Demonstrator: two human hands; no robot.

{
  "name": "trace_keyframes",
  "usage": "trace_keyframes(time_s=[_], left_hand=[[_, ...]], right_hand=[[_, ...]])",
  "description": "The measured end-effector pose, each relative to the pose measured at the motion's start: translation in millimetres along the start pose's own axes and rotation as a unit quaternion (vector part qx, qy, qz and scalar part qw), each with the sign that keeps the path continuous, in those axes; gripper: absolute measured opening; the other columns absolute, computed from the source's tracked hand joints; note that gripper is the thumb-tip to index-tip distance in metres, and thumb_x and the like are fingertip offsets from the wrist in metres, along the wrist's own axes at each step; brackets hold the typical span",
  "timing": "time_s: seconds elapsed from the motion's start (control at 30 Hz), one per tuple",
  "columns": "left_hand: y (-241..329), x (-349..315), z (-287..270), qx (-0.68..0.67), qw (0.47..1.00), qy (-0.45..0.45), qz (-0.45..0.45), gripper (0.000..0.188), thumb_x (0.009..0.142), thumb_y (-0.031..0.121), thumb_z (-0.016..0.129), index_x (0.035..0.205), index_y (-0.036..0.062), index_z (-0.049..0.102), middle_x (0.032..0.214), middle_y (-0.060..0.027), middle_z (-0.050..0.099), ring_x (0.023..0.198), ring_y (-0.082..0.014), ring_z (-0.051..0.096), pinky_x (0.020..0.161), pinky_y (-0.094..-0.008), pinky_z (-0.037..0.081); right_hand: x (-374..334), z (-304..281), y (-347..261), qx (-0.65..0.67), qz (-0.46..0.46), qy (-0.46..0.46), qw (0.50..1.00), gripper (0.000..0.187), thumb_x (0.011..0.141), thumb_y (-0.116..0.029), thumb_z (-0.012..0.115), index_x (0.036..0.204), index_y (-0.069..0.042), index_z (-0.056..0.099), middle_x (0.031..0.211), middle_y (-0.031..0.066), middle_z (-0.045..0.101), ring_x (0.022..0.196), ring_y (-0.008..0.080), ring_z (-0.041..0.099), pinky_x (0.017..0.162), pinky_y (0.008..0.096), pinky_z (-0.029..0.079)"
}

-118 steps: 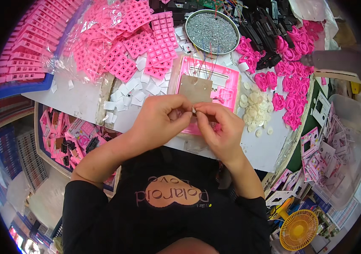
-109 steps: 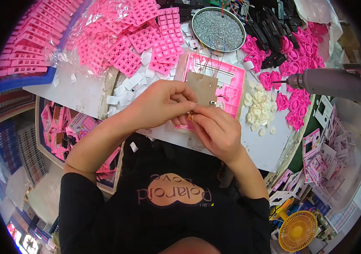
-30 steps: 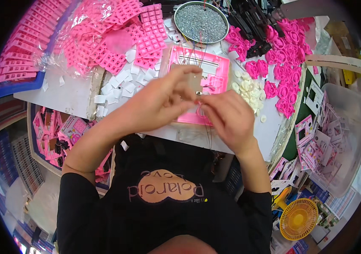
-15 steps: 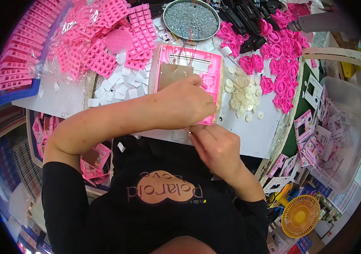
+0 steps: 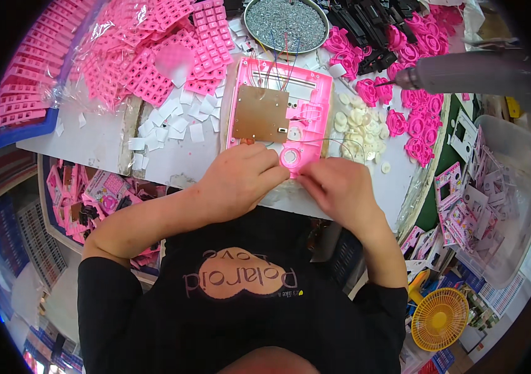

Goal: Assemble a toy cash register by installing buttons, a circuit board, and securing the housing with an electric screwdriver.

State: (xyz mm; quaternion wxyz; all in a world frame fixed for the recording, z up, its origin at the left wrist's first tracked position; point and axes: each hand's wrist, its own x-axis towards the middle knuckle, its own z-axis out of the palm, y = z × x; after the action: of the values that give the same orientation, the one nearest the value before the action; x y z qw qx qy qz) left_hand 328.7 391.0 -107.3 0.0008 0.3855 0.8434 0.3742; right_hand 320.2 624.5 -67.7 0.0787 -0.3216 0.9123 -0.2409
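Observation:
A pink plastic housing [image 5: 325,103] lies open on the white table in front of me, its inner side up. Fixed in it is a brown circuit board [image 5: 259,115] with thin coloured wires rising from its far end. My left hand [image 5: 240,177] is closed over the near left edge of the housing, its fingers curled against it. At the near right corner, beside a round pink ring with a pale centre [image 5: 290,158], my right hand [image 5: 340,187] makes a pinch; what sits between its fingertips is hidden. A thin dark wire loops out just above that hand.
Beyond the housing stands a round tray of small screws [image 5: 284,25]. White pads [image 5: 178,121] and pink keypad frames [image 5: 147,75] lie left; pale discs [image 5: 362,134], pink rings [image 5: 418,124] and black parts [image 5: 365,34] lie right. A grey power screwdriver [image 5: 459,73] hangs at right.
My left hand has drawn back from over the housing to its near left edge, uncovering the board. My right hand has moved up to the near right corner. The screwdriver has swung leftward.

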Motion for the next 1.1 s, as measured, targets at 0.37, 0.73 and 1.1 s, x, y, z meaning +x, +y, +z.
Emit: trace_keyframes(time_s=[0.37, 0.73, 1.1], left_hand=[[-0.3, 1.8, -3.0, 0.065, 0.994, -0.038, 0.077, 0.046, 0.081, 0.016, 0.059, 0.126, 0.0192, 0.066, 0.084, -0.0023, 0.052, 0.077, -0.0199, 0.055, 0.065, -0.0348, 0.046], [9.1, -0.2, 1.2, 0.122, 0.988, -0.063, 0.074, 0.045, 0.081, 0.015, 0.06, 0.126, 0.0147, 0.063, 0.089, -0.0031, 0.052, 0.082, -0.02, 0.053, 0.072, -0.0345, 0.046], [-21.9, 25.8, -41.7, -0.08, 0.986, 0.069, -0.132, 0.02, 0.082, 0.017, 0.071, 0.099, 0.0071, 0.069, 0.081, -0.011, 0.061, 0.073, -0.0292, 0.061, 0.065, -0.0408, 0.048]], right_hand=[[-40.4, 43.6, 16.8, -0.004, -0.025, 0.153, 0.988, 0.037, 0.077, -0.01, 0.079, 0.114, -0.01, 0.074, 0.059, 0.0025, 0.057, 0.05, 0.0171, 0.056, 0.045, 0.0323, 0.04], [74.5, -27.1, 3.2, 0.053, 0.092, 0.12, 0.987, 0.019, 0.089, -0.02, 0.067, 0.088, -0.002, 0.074, 0.069, 0.0148, 0.067, 0.059, 0.0282, 0.066, 0.056, 0.0364, 0.051], [118.5, 5.1, 20.7, 0.037, 0.173, 0.165, 0.97, 0.025, 0.08, -0.023, 0.068, 0.079, 0.002, 0.07, 0.069, 0.0183, 0.069, 0.062, 0.0314, 0.069, 0.06, 0.0406, 0.053]])
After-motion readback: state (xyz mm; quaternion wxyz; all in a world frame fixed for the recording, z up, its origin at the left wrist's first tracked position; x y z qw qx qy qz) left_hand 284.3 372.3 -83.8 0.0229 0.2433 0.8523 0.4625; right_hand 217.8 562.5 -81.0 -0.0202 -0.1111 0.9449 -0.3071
